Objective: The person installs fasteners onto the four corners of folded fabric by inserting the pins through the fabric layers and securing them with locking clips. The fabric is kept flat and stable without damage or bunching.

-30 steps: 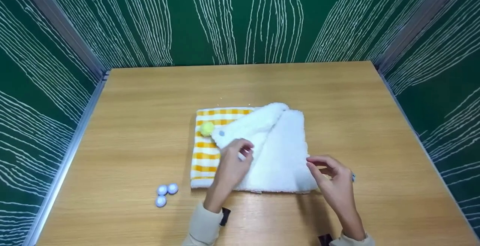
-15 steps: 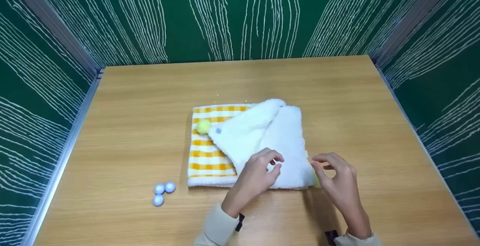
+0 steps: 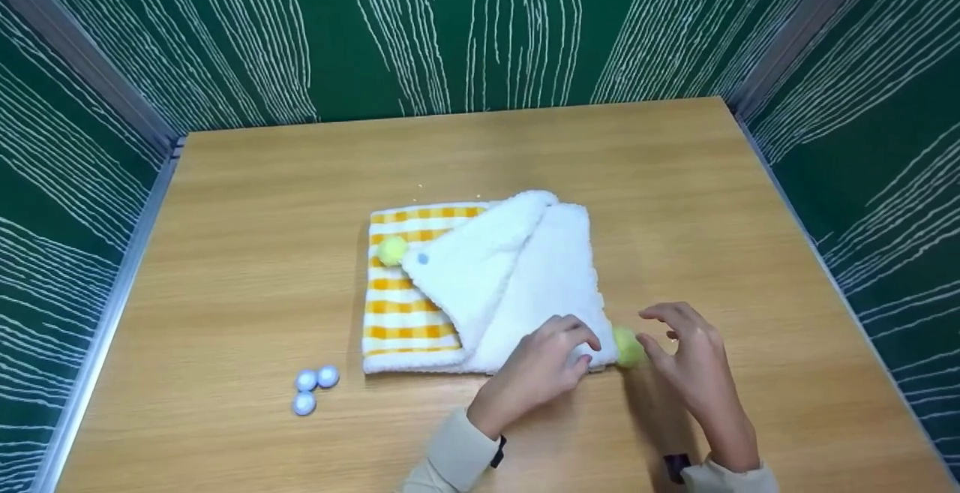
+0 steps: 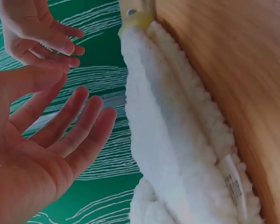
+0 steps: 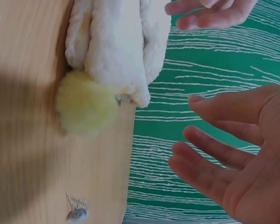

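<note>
A folded cloth lies on the table, with a yellow-and-white checked side (image 3: 411,338) at left and white fleece (image 3: 555,268) at right. Its pointed fleece flap (image 3: 472,268) reaches left to a yellow pompom (image 3: 392,251), with a blue dot near the tip. My left hand (image 3: 536,369) hovers over the near right corner; in the left wrist view its fingers are spread, loosely bent, and hold nothing. Beside a second yellow pompom (image 3: 627,347) at that corner, my right hand (image 3: 697,365) stands with thumb and fingers apart, holding nothing.
Three small pale-blue round pieces (image 3: 306,380) lie at the near left of the wooden table (image 3: 225,253). A small shiny piece with thin prongs (image 5: 78,213) lies beyond the pompom in the right wrist view. Green walls with white lines enclose the table.
My left hand has moved right across the fleece to the near right corner. My right hand has drawn slightly right and widened its fingers, uncovering the second pompom. The head view has shifted slightly.
</note>
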Tool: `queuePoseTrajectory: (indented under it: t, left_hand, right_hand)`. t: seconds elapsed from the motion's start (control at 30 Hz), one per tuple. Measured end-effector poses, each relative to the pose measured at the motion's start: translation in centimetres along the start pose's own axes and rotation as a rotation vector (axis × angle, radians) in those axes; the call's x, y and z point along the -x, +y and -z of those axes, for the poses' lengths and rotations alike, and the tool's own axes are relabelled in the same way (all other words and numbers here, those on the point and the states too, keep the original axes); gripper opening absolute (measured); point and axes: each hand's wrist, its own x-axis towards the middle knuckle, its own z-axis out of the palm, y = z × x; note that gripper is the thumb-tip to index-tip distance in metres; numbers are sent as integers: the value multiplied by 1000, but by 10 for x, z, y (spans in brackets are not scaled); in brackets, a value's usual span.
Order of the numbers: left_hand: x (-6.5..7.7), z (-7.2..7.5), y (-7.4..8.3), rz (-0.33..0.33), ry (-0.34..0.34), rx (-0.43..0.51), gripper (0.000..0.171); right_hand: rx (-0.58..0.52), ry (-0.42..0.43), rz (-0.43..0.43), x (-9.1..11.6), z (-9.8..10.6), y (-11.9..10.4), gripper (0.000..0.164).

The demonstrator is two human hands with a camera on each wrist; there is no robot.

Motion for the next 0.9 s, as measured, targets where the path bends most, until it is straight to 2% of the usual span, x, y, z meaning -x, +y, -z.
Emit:
queuePoseTrajectory:
  t: [0.27,0.43,0.57,0.9]
  left_hand:
    - [-1,-13,2,-23,-89,-73,14]
    - [-3,-21,1,-53,-117,-133,18]
    - [-2,-26,0,-36,-145,-160,21]
    - [-2,-35,2,26,-292,-202,29]
  right_hand:
    - [37,25,-9,4,5,12,29]
    - [29,25,-40,5,7,23,27]
    - [9,-13,-95,6,8,32,24]
    - [71,-58,-214,13,7,56,21]
